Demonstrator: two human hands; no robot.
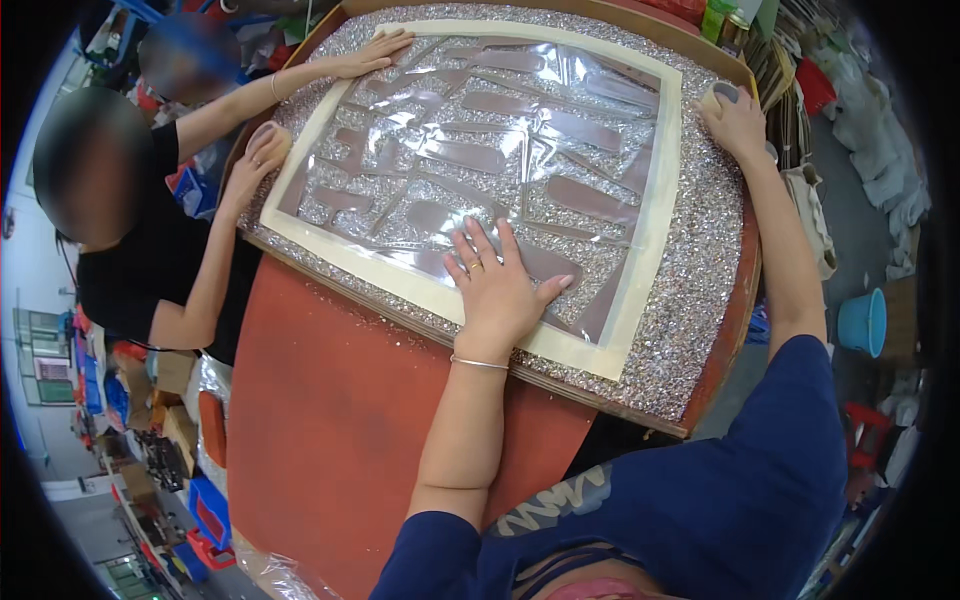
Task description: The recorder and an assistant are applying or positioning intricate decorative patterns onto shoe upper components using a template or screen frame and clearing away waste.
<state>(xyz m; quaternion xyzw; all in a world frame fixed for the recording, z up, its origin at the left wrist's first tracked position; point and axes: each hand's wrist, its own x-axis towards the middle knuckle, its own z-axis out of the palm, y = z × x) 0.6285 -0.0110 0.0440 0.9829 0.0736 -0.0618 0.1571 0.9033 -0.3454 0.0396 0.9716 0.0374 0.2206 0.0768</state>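
Note:
My left hand (497,292) lies with fingers spread on a clear plastic sheet (480,130) with a cream border (664,230) and brownish cut-out shapes. The sheet rests on a layer of small glittering stones (690,310) in a shallow wooden tray (720,365). At the tray's right side, my right hand (738,128) is closed round a small rounded tan-and-grey pad (716,97). Across on the left, a co-worker's one hand (372,55) presses flat on the sheet's far corner. The co-worker's other hand (252,172) holds a similar pad (268,137) by the left border.
The tray stands on a red-brown tabletop (380,430), with scattered stones near its edge. A co-worker in black (120,280) stands at the left. On the right floor are a blue bucket (862,323) and a red stool (865,435). Stacked cardboard and bags lie beyond the tray.

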